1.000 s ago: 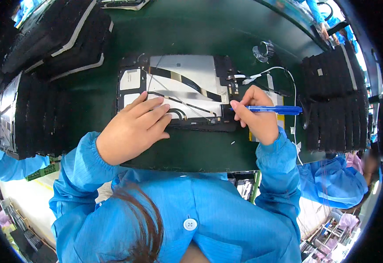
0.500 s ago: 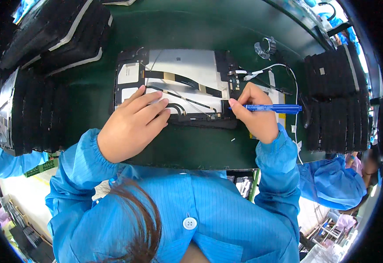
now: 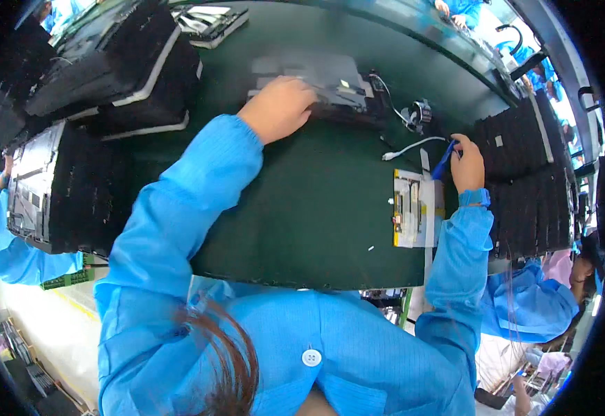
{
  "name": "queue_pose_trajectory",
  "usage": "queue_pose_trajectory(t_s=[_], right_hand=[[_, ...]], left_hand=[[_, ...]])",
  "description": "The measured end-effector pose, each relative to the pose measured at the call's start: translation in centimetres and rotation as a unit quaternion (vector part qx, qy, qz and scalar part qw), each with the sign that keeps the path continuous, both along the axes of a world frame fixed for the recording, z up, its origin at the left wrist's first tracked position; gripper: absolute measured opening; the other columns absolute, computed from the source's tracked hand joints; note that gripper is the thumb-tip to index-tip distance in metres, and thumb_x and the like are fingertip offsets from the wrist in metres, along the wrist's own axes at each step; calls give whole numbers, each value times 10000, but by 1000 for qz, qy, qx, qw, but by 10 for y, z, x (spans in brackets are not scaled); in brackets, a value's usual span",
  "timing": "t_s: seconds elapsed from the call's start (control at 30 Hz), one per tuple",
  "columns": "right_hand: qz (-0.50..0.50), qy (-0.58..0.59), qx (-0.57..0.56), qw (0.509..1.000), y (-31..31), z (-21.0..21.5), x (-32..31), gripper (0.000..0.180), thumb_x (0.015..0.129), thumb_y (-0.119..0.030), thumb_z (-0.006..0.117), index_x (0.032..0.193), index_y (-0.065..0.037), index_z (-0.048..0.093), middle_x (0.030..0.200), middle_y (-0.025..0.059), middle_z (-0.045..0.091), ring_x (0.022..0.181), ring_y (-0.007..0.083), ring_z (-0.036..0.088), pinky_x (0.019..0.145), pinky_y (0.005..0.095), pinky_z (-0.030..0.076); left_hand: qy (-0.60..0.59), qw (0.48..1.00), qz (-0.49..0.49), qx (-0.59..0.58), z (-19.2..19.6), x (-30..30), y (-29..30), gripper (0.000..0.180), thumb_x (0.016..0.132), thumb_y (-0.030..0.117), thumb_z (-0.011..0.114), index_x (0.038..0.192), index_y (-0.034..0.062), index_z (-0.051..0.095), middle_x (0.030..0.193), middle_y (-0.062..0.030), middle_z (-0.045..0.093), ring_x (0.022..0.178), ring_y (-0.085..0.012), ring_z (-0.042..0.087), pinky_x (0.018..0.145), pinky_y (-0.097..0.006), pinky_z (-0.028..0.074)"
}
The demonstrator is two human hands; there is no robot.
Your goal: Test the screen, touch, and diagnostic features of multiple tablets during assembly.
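Observation:
At the far middle of the table, a flat silver-and-black electronic panel (image 3: 327, 73) is blurred by motion. My left hand (image 3: 280, 107) grips its left near part, with the fingertips partly hidden against it. On the right, my right hand (image 3: 469, 166) is closed around a blue marker pen (image 3: 444, 161), held upright beside a white cable (image 3: 420, 144). The cable's plug lies loose on the table. Just left of my right wrist is a small yellow-edged board (image 3: 413, 208) with white strips taped on it.
Tall stacks of black padded panels stand at the far left (image 3: 108, 76), the near left (image 3: 88, 187) and the right (image 3: 524, 173). A clear-and-metal coil (image 3: 419, 114) lies at the back right. More flat parts (image 3: 209, 24) lie at the back. Other people in blue sit nearby.
The panel has moved from in front of me to the far side, with my left hand on it. My right hand has moved right with the pen. The white cable is off the panel.

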State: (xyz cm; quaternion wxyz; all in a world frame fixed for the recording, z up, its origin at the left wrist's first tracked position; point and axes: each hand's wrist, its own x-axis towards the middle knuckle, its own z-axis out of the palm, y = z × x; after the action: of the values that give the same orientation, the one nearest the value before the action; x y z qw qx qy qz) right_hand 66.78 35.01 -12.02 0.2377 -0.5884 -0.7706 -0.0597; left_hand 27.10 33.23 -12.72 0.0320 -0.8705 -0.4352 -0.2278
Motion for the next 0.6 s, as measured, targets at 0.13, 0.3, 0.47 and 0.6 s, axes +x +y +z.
queue_pose_trajectory(t_s=[0.13, 0.3, 0.47, 0.6], right_hand=[[17, -4, 7, 1000, 8, 10, -26, 458, 750, 57, 494, 1183, -89, 520, 1040, 178, 570, 975, 351, 534, 846, 410, 438], [113, -37, 32, 992, 25, 11, -66, 503, 728, 83, 455, 1215, -34, 498, 1135, 184, 552, 1068, 346, 497, 948, 398, 391], [103, 6, 9, 995, 36, 1, -64, 521, 683, 112, 424, 1167, -33, 550, 1155, 151, 563, 1104, 328, 489, 979, 377, 374], [94, 102, -7, 990, 37, -11, -62, 549, 656, 127, 398, 1151, -36, 571, 1229, 127, 535, 1163, 310, 464, 1002, 355, 356]], left_hand=[[-55, 990, 41, 122, -17, 10, 59, 210, 717, 140, 661, 904, 62, 605, 950, -119, 583, 971, -288, 544, 839, -433, 424], [-23, 972, 186, 144, -17, 23, 93, 196, 720, 224, 675, 845, 86, 612, 865, -113, 612, 826, -294, 579, 715, -430, 417], [-26, 980, 197, 25, -28, 25, 94, 377, 828, 385, 566, 1054, 83, 581, 1108, -182, 554, 1065, -323, 505, 894, -494, 365], [-3, 979, 199, -34, -22, 27, 83, 512, 884, 428, 472, 1262, 84, 452, 1325, -178, 411, 1288, -332, 313, 1033, -592, 198]])
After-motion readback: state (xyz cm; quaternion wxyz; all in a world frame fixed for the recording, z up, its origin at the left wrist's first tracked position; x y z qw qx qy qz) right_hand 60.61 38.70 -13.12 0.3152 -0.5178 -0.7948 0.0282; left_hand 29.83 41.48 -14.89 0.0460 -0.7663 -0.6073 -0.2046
